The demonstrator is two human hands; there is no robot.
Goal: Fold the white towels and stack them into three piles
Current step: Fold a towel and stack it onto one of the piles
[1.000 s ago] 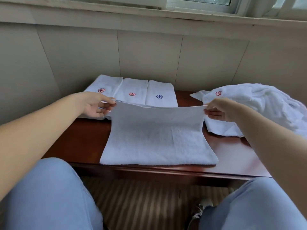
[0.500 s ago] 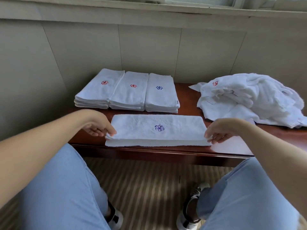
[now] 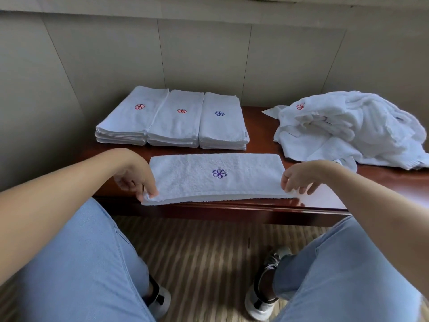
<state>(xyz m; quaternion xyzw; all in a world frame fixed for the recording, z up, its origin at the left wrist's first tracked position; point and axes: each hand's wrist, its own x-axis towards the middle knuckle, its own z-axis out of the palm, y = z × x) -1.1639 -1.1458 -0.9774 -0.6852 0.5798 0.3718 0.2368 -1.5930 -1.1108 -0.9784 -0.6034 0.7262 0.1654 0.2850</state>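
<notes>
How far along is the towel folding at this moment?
Done: three side-by-side piles of folded white towels sit at the back of the dark wooden table. In hand: a white towel with a purple flower emblem, folded into a long strip, has its ends pinched by the left hand and right hand. Left: finishing this fold, stacking it, then the crumpled heap of white towels.

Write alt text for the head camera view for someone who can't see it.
Two hands, left hand and right hand, pinch the ends of a long folded white towel with a purple flower on a dark wooden table. Behind it sit three folded towel piles; an unfolded towel heap lies to the right.
</notes>
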